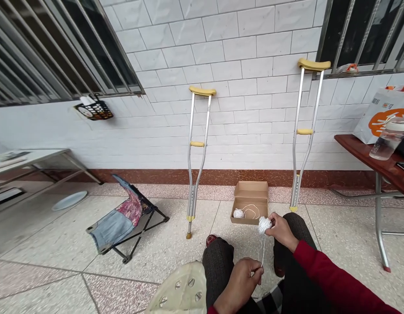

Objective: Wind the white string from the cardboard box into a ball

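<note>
Yarn (263,251) ~straight, ball (264,225) twd L fingers (255,264).

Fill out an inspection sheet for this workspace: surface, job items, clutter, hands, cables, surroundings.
Surface: pale speckled tile floor; work held above it, near the knees.
Job's things: fluffy white yarn ball, its thin white strand hanging down; open brown cardboard box on the floor, second white yarn ball inside.
Clutter: blue fabric folding chair with floral patch; two silver metal crutches with yellow pads against the wall; pale round plastic stool.
Hands: right hand holds the first ball; left hand pinches the strand.
Cables: nothing seen.
Surroundings: white tiled wall, dark red table at right.
</note>
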`<action>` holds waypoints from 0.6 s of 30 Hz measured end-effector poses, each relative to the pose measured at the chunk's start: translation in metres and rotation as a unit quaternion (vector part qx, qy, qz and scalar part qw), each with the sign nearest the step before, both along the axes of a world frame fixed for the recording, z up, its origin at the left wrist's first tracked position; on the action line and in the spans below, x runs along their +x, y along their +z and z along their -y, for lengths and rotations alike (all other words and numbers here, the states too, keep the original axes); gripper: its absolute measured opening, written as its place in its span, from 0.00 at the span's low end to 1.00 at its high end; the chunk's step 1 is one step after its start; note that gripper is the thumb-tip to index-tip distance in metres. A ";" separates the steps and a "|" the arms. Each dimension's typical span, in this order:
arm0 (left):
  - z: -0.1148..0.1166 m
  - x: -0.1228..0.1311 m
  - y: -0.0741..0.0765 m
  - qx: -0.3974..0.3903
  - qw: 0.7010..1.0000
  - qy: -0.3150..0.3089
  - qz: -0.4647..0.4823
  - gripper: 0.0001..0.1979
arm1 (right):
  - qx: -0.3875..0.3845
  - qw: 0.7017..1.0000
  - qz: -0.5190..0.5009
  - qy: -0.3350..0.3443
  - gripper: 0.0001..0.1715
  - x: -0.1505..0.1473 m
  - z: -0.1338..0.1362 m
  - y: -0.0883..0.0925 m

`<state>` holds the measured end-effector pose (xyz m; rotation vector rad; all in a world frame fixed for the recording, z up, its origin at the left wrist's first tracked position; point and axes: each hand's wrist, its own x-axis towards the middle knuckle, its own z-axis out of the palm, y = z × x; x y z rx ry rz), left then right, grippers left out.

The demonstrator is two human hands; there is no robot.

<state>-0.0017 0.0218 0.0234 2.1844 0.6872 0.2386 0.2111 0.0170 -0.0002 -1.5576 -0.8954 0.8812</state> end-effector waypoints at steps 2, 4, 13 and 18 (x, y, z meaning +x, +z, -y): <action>-0.009 -0.003 0.015 0.029 1.000 0.007 0.001 0.19 | 0.005 1.000 0.016 0.023 0.17 -0.008 0.012 -0.015; -0.019 -0.003 0.026 0.055 0.998 0.018 0.013 0.18 | 0.003 0.996 0.003 0.086 0.18 -0.023 0.031 -0.023; -0.025 0.006 -0.014 -0.084 0.985 0.082 0.124 0.22 | -0.045 0.924 -0.324 0.196 0.19 -0.050 0.065 0.023; -0.005 0.010 -0.040 -0.121 0.986 0.057 0.102 0.21 | -0.001 0.943 -0.305 0.129 0.27 -0.029 0.035 0.043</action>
